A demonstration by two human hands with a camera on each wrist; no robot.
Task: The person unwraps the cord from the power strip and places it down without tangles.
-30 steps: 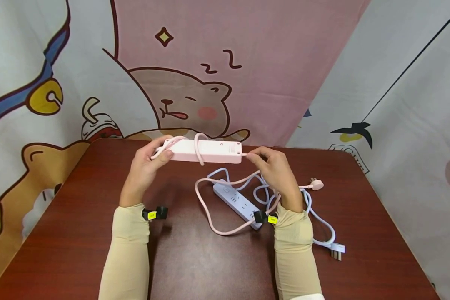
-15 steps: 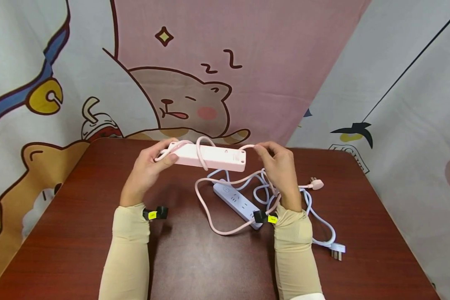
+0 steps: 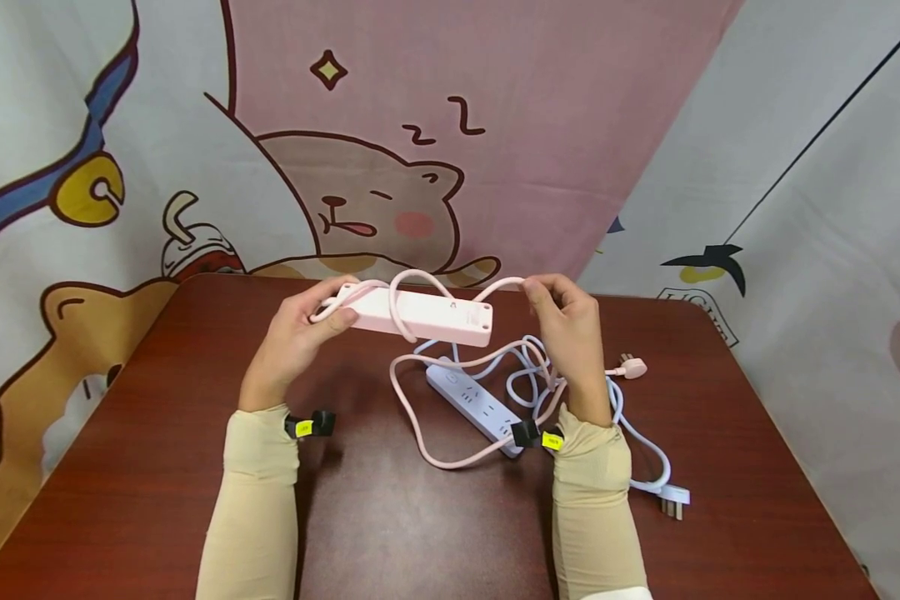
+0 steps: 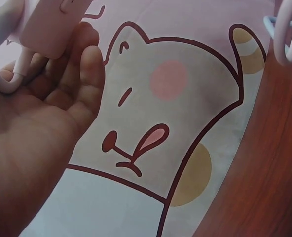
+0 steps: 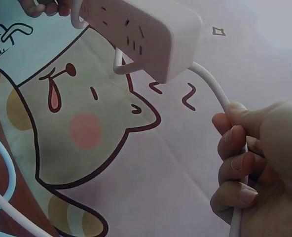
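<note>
My left hand (image 3: pixel 292 337) grips the left end of a pink power strip (image 3: pixel 450 321), held up over the far part of the table. In the right wrist view the sockets of the pink power strip (image 5: pixel 136 37) face that camera. Its pink cord (image 3: pixel 396 308) loops around the strip's body and runs under my left thumb. To the right, my right hand (image 3: pixel 570 333) pinches the cord between thumb and fingers, a short way off the strip's right end. The right wrist view shows the cord (image 5: pixel 212 84) passing down through the curled fingers of my right hand (image 5: pixel 259 158).
On the brown table (image 3: pixel 405 533) lies a light blue power strip (image 3: pixel 472 400), its tangled cord ending in a blue plug (image 3: pixel 675 498). The rest of the pink cord (image 3: pixel 420 433) crosses over it, with a pink plug (image 3: pixel 632 367) at the right. A cartoon-print cloth (image 3: pixel 390 192) hangs behind.
My right hand has moved right and slightly up with the cord, and the cord loops over the strip have loosened and widened. The strip has tilted down at its right end.
</note>
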